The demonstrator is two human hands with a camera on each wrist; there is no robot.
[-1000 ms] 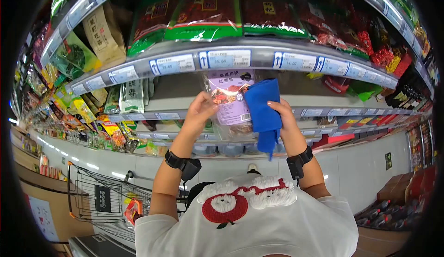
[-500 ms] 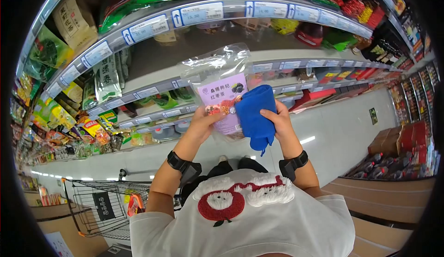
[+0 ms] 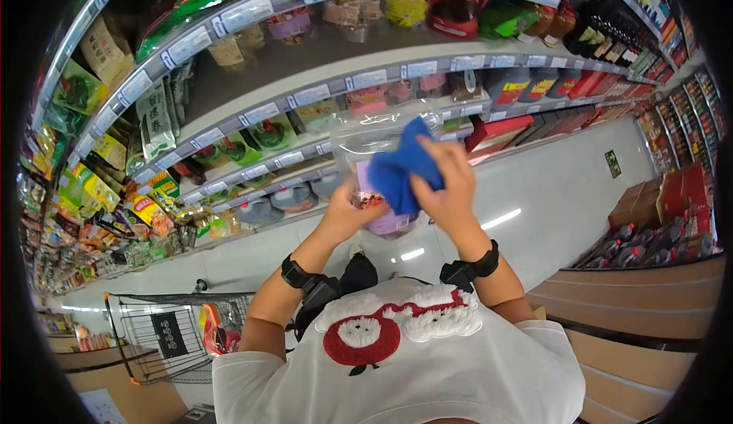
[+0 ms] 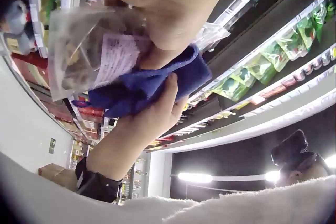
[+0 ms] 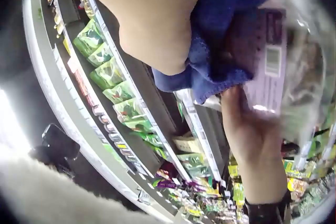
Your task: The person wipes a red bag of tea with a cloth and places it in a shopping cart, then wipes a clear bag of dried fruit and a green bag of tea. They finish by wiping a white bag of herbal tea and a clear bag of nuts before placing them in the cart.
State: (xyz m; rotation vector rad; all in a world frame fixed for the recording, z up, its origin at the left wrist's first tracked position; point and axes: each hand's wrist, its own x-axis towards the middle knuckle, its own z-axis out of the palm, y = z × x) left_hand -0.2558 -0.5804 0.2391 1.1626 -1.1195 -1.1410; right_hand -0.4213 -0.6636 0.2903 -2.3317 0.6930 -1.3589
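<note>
A clear plastic bag of tea with a purple label is held up in front of the shelves in the head view. My left hand grips its lower left side, thumb across the front. In my right hand is a bunched blue cloth, which lies over the front of the bag and hides much of the label. The left wrist view shows the cloth between both hands. The label's barcode side shows beside the cloth in the right wrist view.
Shelves with price strips curve across behind the bag, stocked with packets and jugs. A wire shopping cart with a red and orange item stands at the lower left. Cartons and bottles are at the right, beyond pale floor.
The bag has come down and away from the shelf, and the view has tilted down and turned right. My right hand has moved the cloth higher across the bag's front.
</note>
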